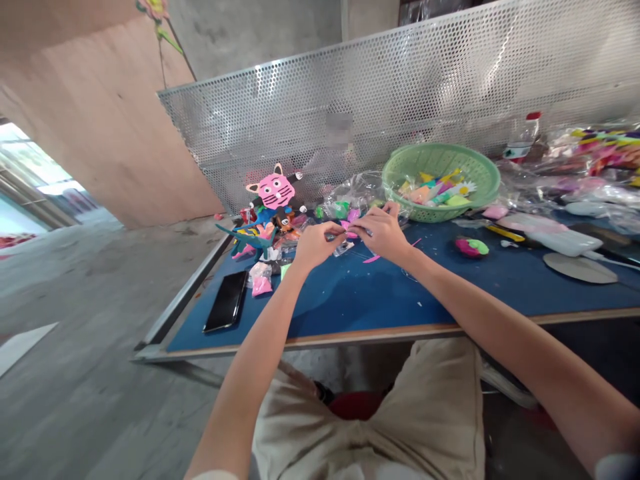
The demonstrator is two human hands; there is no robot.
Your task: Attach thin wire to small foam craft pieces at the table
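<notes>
Above the blue tabletop (340,300), my left hand (319,245) and my right hand (381,232) meet at their fingertips. Both hands are closed in a pinch around a small pink piece (353,230), whose shape is partly hidden by the fingers. A thin pink strip (373,259) lies under my right hand. Clear plastic wrapping with green and pink bits (341,210) sits just behind the hands.
A black phone (226,301) and a pink packet (261,285) lie at left, near a pink cat figure (277,189). Behind right stands a green basket (440,212). Farther right are a magenta-green lump (471,247), a glue gun (555,233) and a bottle (523,140). A perforated metal panel (300,113) closes the back.
</notes>
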